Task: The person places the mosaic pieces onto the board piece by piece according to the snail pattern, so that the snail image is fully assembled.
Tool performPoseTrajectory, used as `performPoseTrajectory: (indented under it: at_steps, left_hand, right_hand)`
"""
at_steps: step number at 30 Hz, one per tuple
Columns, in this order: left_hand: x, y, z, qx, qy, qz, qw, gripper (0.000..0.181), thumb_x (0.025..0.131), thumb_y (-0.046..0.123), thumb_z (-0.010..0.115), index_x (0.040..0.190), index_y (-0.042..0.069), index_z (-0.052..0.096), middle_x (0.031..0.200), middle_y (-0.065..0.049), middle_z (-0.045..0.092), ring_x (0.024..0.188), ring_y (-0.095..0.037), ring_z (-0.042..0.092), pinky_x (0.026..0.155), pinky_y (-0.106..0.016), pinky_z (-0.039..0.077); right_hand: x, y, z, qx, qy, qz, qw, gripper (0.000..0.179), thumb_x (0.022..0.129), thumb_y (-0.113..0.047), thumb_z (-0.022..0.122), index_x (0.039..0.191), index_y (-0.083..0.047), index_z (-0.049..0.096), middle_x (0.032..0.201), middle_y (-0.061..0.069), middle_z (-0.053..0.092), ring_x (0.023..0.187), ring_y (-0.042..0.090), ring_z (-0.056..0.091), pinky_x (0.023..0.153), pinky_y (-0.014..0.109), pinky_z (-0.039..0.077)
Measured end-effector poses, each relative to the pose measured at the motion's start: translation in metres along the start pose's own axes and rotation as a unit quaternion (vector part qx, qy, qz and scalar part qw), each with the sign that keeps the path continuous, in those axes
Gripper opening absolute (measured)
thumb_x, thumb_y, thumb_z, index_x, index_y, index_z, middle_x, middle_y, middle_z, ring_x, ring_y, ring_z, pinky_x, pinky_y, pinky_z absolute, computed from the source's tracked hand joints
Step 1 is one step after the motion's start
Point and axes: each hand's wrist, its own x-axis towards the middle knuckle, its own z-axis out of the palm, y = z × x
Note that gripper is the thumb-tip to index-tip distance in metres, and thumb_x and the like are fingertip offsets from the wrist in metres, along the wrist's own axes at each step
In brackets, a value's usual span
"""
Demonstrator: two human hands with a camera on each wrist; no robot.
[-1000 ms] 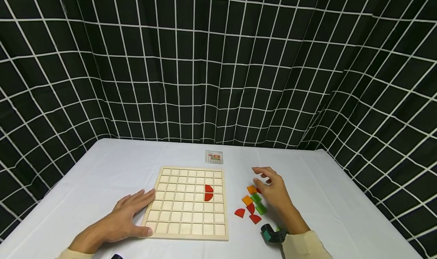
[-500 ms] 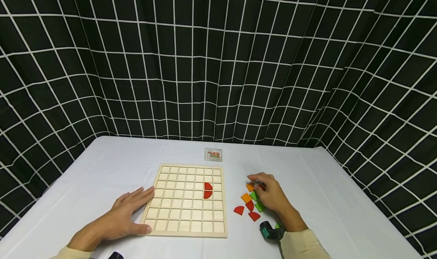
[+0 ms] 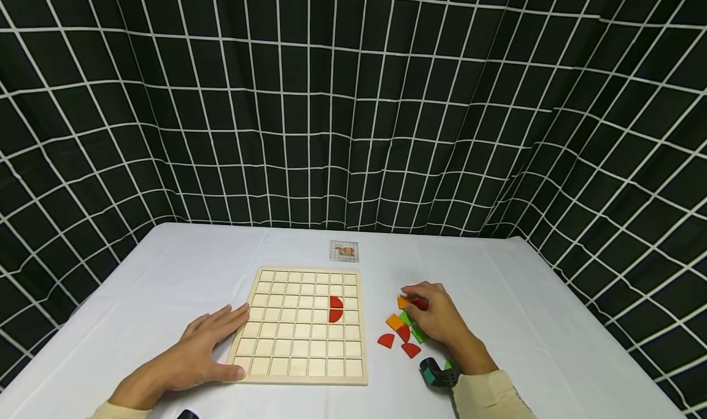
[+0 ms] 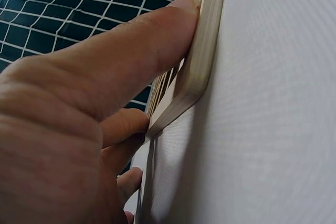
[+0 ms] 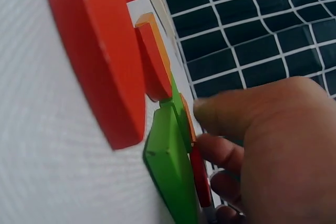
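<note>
In the head view my left hand (image 3: pixel 193 351) lies spread along the left side of a pale wooden grid board (image 3: pixel 298 380). The left wrist view shows its thumb on the frame (image 4: pixel 202 56) near a corner, fingers by the side edge. Two red quarter-circle tiles (image 3: pixel 336 308) sit in neighbouring board squares, forming a half circle. My right hand (image 3: pixel 439 311) reaches down over the loose tiles. Thumb and forefinger pinch an orange square tile (image 3: pixel 402 303) at its upper and lower sides. A red tile (image 3: pixel 420 303) lies just under those fingers.
Around the right hand are another orange tile (image 3: pixel 394 322), green tiles (image 3: pixel 418 334) and red quarter-circle tiles (image 3: pixel 410 350). A small picture card (image 3: pixel 344 251) lies behind the board. Black gridded curtain (image 3: pixel 353 130) surrounds the white table (image 3: pixel 221 247).
My right hand has come down onto the tiles, its thumb and forefinger closing on the orange square. Nearby orange and green tiles have shifted slightly left. The left hand stays on the board.
</note>
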Motion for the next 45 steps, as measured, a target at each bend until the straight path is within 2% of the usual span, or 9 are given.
performPoseTrajectory:
  at_steps: [4, 13, 20, 27, 31, 35, 40, 45]
  left_hand:
    - [0.0, -0.001, -0.001, 0.003, 0.005, 0.004, 1.0, 0.099, 0.069, 0.054, 0.078, 0.145, 0.002, 0.042, 0.152, -0.011, 0.034, 0.139, -0.043, 0.018, 0.105, -0.059, 0.004]
    - [-0.003, 0.0, 0.003, 0.003, 0.02, 0.014, 0.9997, 0.096, 0.069, 0.053, 0.078, 0.143, 0.002, 0.045, 0.151, -0.01, 0.036, 0.138, -0.043, 0.021, 0.104, -0.058, 0.007]
    - [0.0, 0.0, 0.003, 0.006, 0.013, 0.01, 0.9998, 0.097, 0.069, 0.053, 0.078, 0.145, 0.004, 0.043, 0.152, -0.011, 0.035, 0.139, -0.043, 0.019, 0.104, -0.058, 0.006]
    - [0.0, -0.001, 0.003, 0.008, 0.007, 0.005, 0.9999, 0.096, 0.069, 0.053, 0.078, 0.144, 0.003, 0.044, 0.152, -0.011, 0.035, 0.139, -0.043, 0.019, 0.104, -0.059, 0.006]
    - [0.0, -0.001, 0.003, 0.012, 0.009, 0.006, 0.9999, 0.095, 0.07, 0.053, 0.077, 0.144, 0.003, 0.044, 0.152, -0.01, 0.035, 0.139, -0.043, 0.019, 0.104, -0.059, 0.006]
    - [0.0, -0.001, 0.003, 0.013, 0.01, 0.009, 0.9998, 0.095, 0.07, 0.053, 0.077, 0.144, 0.003, 0.044, 0.152, -0.01, 0.035, 0.139, -0.043, 0.019, 0.104, -0.059, 0.006]
    - [0.001, 0.0, 0.002, 0.006, 0.006, 0.002, 1.0, 0.097, 0.069, 0.053, 0.078, 0.144, 0.003, 0.043, 0.152, -0.01, 0.034, 0.139, -0.043, 0.017, 0.105, -0.06, 0.005]
    - [0.001, 0.001, 0.003, 0.002, 0.003, -0.003, 1.0, 0.097, 0.068, 0.053, 0.078, 0.144, 0.003, 0.044, 0.152, -0.01, 0.034, 0.139, -0.043, 0.017, 0.105, -0.06, 0.004]
  right_hand:
    - [0.003, -0.003, 0.002, -0.008, 0.004, 0.011, 0.9999, 0.027, 0.083, -0.01, 0.075, 0.109, -0.01, 0.073, 0.097, -0.002, 0.066, 0.097, 0.023, 0.05, 0.084, 0.044, 0.044]
    - [0.005, 0.0, 0.002, -0.025, 0.023, 0.022, 0.9992, 0.021, 0.081, -0.008, 0.074, 0.103, -0.009, 0.074, 0.092, -0.001, 0.065, 0.092, 0.023, 0.05, 0.083, 0.043, 0.039]
    - [0.008, -0.003, 0.005, -0.021, 0.013, 0.023, 0.9994, 0.026, 0.078, -0.01, 0.076, 0.104, -0.01, 0.074, 0.091, -0.001, 0.065, 0.094, 0.023, 0.049, 0.081, 0.046, 0.034]
    - [0.011, -0.008, 0.009, -0.046, 0.04, 0.046, 0.9971, 0.024, 0.078, -0.017, 0.079, 0.1, -0.008, 0.074, 0.082, -0.001, 0.06, 0.088, 0.023, 0.05, 0.077, 0.046, 0.035]
    - [0.011, -0.008, 0.008, -0.048, 0.027, 0.057, 0.9969, 0.027, 0.077, -0.018, 0.08, 0.1, -0.005, 0.074, 0.083, 0.0, 0.059, 0.091, 0.024, 0.05, 0.079, 0.047, 0.035]
    - [0.012, -0.01, 0.007, -0.047, 0.013, 0.068, 0.9965, 0.02, 0.078, -0.016, 0.079, 0.095, -0.006, 0.074, 0.083, 0.0, 0.058, 0.092, 0.025, 0.049, 0.079, 0.048, 0.034]
    - [0.012, -0.01, 0.007, -0.051, 0.007, 0.054, 0.9972, 0.016, 0.08, -0.016, 0.078, 0.093, -0.008, 0.073, 0.084, -0.001, 0.058, 0.092, 0.024, 0.049, 0.08, 0.045, 0.035]
    - [0.011, -0.01, 0.007, -0.059, 0.008, 0.049, 0.997, 0.025, 0.079, -0.018, 0.079, 0.1, -0.007, 0.072, 0.085, 0.0, 0.06, 0.091, 0.024, 0.05, 0.081, 0.044, 0.037]
